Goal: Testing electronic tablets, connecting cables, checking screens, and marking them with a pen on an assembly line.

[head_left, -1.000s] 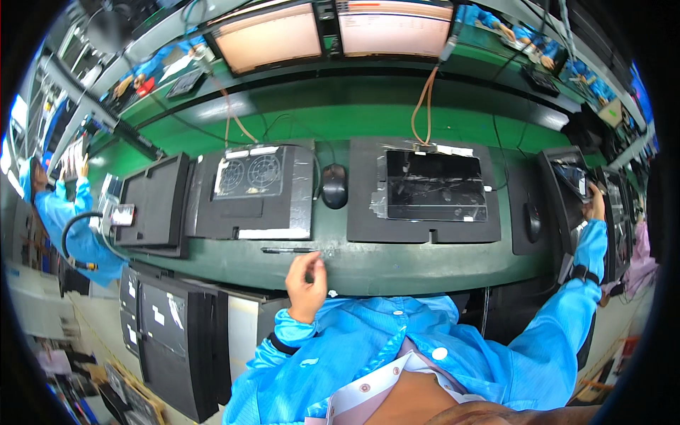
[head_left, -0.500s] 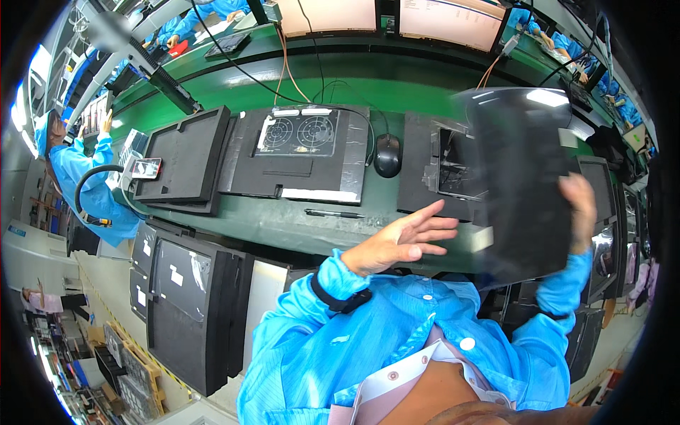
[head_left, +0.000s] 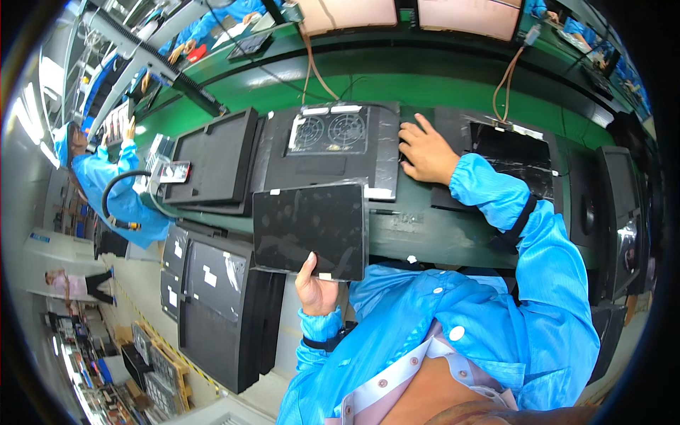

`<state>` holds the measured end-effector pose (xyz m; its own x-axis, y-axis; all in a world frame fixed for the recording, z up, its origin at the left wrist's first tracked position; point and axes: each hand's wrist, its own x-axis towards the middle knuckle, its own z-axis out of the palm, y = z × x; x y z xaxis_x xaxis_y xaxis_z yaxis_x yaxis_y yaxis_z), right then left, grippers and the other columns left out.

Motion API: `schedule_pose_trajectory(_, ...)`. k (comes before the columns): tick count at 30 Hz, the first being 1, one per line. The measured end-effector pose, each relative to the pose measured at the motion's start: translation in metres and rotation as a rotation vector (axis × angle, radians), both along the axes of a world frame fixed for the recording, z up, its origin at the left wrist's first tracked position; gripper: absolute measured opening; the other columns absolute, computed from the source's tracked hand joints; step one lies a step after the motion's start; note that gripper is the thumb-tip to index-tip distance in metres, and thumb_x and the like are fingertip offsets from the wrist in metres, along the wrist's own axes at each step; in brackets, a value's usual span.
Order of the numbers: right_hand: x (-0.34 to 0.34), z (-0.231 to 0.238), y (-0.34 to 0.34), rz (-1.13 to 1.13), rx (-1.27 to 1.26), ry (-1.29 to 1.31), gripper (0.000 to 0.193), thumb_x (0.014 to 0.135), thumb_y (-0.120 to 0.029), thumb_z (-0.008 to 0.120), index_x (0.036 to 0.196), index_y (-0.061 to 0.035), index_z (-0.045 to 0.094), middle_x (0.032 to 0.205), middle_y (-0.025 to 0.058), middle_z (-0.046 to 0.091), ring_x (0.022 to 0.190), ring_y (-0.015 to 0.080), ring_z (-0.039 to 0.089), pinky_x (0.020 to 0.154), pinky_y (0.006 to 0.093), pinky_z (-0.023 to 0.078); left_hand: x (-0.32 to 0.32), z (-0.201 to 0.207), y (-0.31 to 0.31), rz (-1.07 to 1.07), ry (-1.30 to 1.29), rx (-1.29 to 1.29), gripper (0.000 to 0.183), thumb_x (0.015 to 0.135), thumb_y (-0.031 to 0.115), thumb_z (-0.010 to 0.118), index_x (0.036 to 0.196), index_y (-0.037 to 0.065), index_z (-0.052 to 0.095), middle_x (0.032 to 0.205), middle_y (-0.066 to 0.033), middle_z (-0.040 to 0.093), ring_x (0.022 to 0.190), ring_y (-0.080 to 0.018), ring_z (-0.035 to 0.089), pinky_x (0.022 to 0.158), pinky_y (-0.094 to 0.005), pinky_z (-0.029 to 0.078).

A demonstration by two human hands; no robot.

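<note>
My left hand (head_left: 317,289) grips the lower edge of a flat black display panel (head_left: 308,227), thumb on its face. The panel has a clear film with smudges and small pale tabs on its edges. It is held up in front of the bench, overlapping the near edge of a black fixture with two round printed targets (head_left: 379,159). My right hand (head_left: 428,152) rests palm down with curved fingers where the black computer mouse lies, covering nearly all of it. Right of that hand, a second black panel (head_left: 510,145) sits in another black fixture, with a cable at its top edge.
A black foam tray (head_left: 212,156) stands at the left of the green bench (head_left: 425,234), and stacked black trays (head_left: 212,297) stand below it. Two monitors (head_left: 467,18) line the back. A pen (head_left: 386,212) lies near the front. A co-worker in blue (head_left: 106,180) works far left.
The display panel has passed from my right hand to my left and moved leftward. My right hand has swung left onto the mouse. The view has shifted slightly.
</note>
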<state>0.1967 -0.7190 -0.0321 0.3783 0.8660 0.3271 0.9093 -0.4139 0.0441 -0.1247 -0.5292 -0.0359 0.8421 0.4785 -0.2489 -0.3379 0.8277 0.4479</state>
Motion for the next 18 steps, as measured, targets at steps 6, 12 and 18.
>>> schedule_pose_trajectory(6, -0.002, 0.031, -0.005, 0.142, 0.014, 0.049, 0.021, 0.085, -0.026, 0.075, 0.096, -0.0079, 0.073, 0.103, 0.0082, 0.062, 0.118, 0.024, 0.056, 0.12, 0.0571, 0.027, 0.009, -0.008, 0.005, -0.01, -0.015, -0.117, 0.033, 0.098, 0.01, 0.057, 0.129, 0.0, 0.061, 0.134, -0.0156, 0.064, 0.126, -0.0333, 0.059, 0.113, -0.0524, 0.042)
schedule_pose_trajectory(12, -0.064, 0.072, -0.013, 0.202, 0.386, 0.259, 0.019, 0.088, -0.024, 0.075, 0.1, -0.01, 0.071, 0.083, 0.0045, 0.067, 0.086, 0.0236, 0.066, 0.116, 0.0576, 0.031, 0.038, -0.004, 0.007, -0.062, -0.087, -0.22, 0.026, 0.101, 0.013, 0.056, 0.122, 0.002, 0.067, 0.13, -0.0143, 0.067, 0.124, -0.0306, 0.062, 0.111, -0.0512, 0.044)
schedule_pose_trajectory(18, -0.103, 0.062, 0.0, 0.209, 0.569, 0.519, 0.018, 0.089, -0.021, 0.075, 0.101, -0.0078, 0.074, 0.086, 0.005, 0.071, 0.087, 0.022, 0.067, 0.12, 0.0584, 0.023, 0.052, 0.003, -0.003, -0.006, -0.026, -0.184, 0.025, 0.101, 0.01, 0.057, 0.124, 0.005, 0.065, 0.128, -0.0094, 0.068, 0.124, -0.0279, 0.061, 0.11, -0.0502, 0.047)
